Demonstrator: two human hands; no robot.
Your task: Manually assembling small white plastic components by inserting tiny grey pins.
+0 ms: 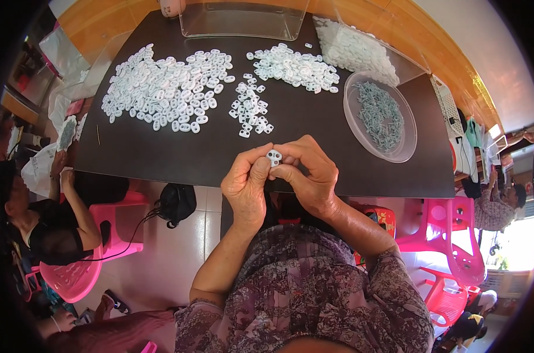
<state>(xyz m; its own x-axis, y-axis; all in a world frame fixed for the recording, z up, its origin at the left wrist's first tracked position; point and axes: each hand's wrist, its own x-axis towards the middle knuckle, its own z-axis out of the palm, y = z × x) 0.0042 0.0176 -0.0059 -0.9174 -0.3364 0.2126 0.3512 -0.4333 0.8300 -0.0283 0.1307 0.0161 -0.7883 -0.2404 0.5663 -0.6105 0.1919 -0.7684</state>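
Note:
Over the near edge of the dark table, my left hand (247, 182) and my right hand (308, 173) meet, fingertips pinched around a small white plastic piece with dark round holes (274, 157). Both hands are closed on it, and the fingers cover its sides. Just beyond my hands lies a narrow pile of small white plastic parts (249, 109). A wide heap of white oval two-holed pieces (167, 88) spreads to the left, and another pile of white pieces (293, 67) sits farther back. Right of my hands stands a round clear tub (409, 150) holding many grey-green screw-like bits (379, 115).
The dark table (314, 132) carries a clear rectangular bin (243, 23) at the back and a clear container of white pieces (358, 53) at the back right. A person (49, 217) sits left by a pink chair (123, 217). Another pink chair (443, 235) stands right.

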